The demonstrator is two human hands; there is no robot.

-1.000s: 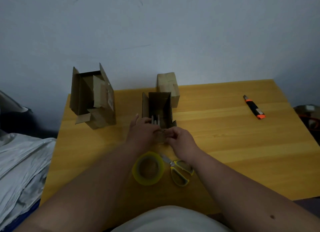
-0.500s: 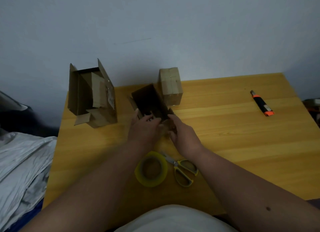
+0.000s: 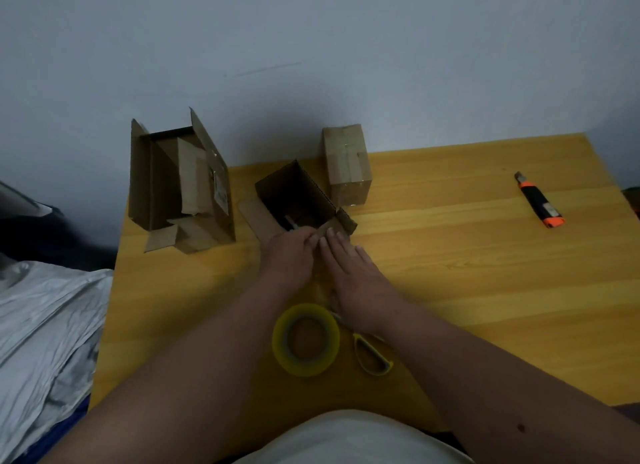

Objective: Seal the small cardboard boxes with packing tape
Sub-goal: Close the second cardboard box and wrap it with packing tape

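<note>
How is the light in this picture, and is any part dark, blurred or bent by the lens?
Head view: dim, flat light with a bluish cast; the inside of the open small box is nearly black, and its shadow falls on the wall behind. The fingers of the left hand and right hand look soft. The table edges splay from the wide-angle lens. No glare shows.

A wooden table fills the middle, backed by a pale wall at twelve o'clock. A knife with an orange and black handle lies at two o'clock, well apart from everything else. Yellow-handled scissors, partly hidden, lie at six o'clock near the table's front edge. Crumpled grey sheeting lies off the table at eight o'clock, with a strip of blue under it at its lower edge.
</note>
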